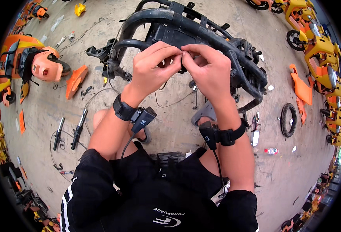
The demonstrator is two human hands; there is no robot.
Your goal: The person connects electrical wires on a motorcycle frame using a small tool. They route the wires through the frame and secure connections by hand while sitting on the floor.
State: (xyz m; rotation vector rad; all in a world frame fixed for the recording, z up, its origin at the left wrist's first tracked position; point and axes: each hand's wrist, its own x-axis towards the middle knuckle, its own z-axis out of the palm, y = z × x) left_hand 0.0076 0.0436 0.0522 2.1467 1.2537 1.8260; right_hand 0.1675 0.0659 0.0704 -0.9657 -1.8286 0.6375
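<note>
In front of me stands a bare black scooter frame [147, 17] made of bent tubes, with a dark flat panel [176, 35] in its middle. Both hands are raised over its near side, fingertips meeting. My left hand [152, 63] is closed, thumb and forefinger pressed together. Right against it, my right hand [211, 63] makes the same pinch. Whatever lies between the fingertips is too small and covered to name; a bit of something dark shows just below them. Each wrist wears a black strap with a small box and a cable.
Two black-and-silver fork tubes [78, 129] lie at left, near loose cables. An orange scooter body [46, 63] and orange panel [76, 82] sit beyond. At right are a tyre [288, 120], a bottle [271, 151], an orange fairing [302, 89] and a row of yellow scooters [319, 50].
</note>
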